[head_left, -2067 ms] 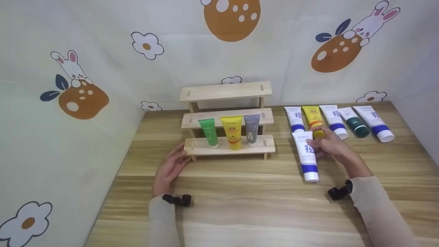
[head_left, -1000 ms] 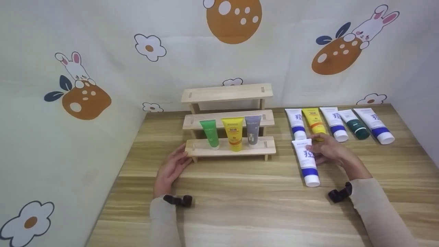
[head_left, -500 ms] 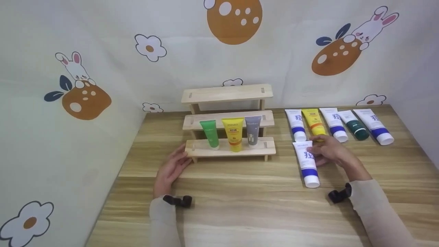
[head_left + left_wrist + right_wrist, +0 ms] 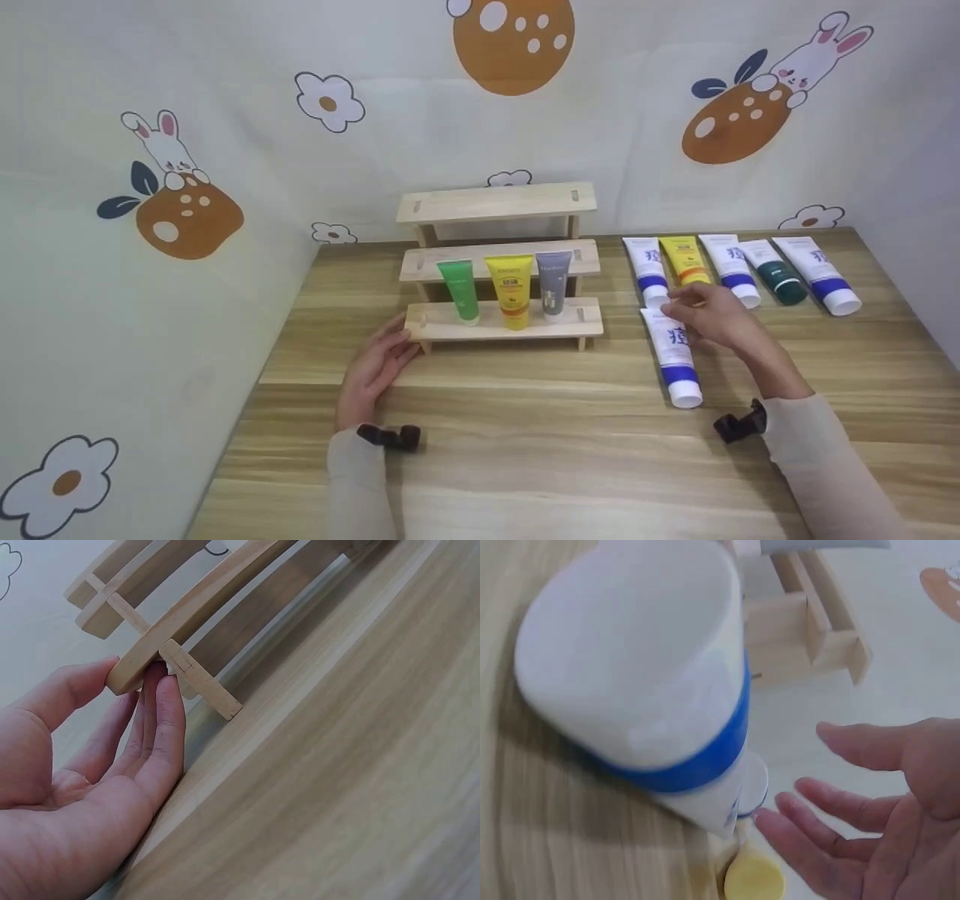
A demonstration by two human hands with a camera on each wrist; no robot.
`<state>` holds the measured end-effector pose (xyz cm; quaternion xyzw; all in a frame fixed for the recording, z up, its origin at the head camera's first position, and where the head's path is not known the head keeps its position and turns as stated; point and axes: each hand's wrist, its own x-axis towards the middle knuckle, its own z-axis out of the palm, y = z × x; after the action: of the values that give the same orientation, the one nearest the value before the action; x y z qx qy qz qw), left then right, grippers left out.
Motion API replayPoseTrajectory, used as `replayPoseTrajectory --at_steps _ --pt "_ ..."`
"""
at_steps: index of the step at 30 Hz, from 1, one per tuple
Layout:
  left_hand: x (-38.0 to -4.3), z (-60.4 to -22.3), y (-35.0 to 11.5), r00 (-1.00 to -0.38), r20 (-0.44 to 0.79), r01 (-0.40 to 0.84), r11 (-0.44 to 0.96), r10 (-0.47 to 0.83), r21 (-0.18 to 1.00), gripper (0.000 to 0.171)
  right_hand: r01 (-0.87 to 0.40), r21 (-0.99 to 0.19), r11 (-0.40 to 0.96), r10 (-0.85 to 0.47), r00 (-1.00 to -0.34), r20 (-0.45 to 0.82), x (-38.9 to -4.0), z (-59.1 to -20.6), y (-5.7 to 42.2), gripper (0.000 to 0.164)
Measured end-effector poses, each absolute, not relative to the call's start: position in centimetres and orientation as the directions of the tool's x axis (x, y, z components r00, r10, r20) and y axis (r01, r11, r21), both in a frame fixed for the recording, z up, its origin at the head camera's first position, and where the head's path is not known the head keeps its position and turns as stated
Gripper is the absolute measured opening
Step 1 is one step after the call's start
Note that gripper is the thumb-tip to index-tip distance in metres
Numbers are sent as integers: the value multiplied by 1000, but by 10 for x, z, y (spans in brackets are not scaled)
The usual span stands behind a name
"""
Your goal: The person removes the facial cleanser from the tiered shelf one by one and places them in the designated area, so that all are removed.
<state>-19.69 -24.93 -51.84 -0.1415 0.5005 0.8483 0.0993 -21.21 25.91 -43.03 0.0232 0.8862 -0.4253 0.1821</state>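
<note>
1. Left hand (image 4: 377, 365) pinched the wooden rack (image 4: 495, 202) by its lowest shelf's left end.
2. Right hand (image 4: 720, 319), fingers spread, was just beside a white tube (image 4: 670, 354).
3. That tube lay on the table (image 4: 540, 457), right of the rack.

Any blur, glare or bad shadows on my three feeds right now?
Head view: pale sheen on the near tabletop, otherwise fairly even light. Left wrist view: dim, tabletop grain soft, left hand and rack clearer. Right wrist view: close white tube looms large and blurred, its shadow darkening the tabletop.
</note>
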Motion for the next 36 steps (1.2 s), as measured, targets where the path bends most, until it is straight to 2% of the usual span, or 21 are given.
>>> replayPoseTrajectory --at_steps 5,9,15,22,36 --pt "-196 -517 -249 -940 -342 -304 -491 13 816 59 27 -820 572 -183 -970 -159 -204 -426 236 56" --pt "-197 -517 -249 -943 -331 -292 -497 9 817 58 -96 -852 515 -224 -974 -26 -200 -424 219 52" --pt "-197 -519 -249 -952 -307 -272 -499 13 823 57 -191 -932 308 -253 -961 113 -199 -420 192 52" --pt "-196 -522 -248 -962 -273 -243 -509 16 826 56 -226 -955 194 -255 -951 173 -204 -416 166 56" --pt "-196 -520 -248 -962 -272 -244 -493 16 835 55 -215 -963 165 -274 -947 165 -216 -410 140 54"
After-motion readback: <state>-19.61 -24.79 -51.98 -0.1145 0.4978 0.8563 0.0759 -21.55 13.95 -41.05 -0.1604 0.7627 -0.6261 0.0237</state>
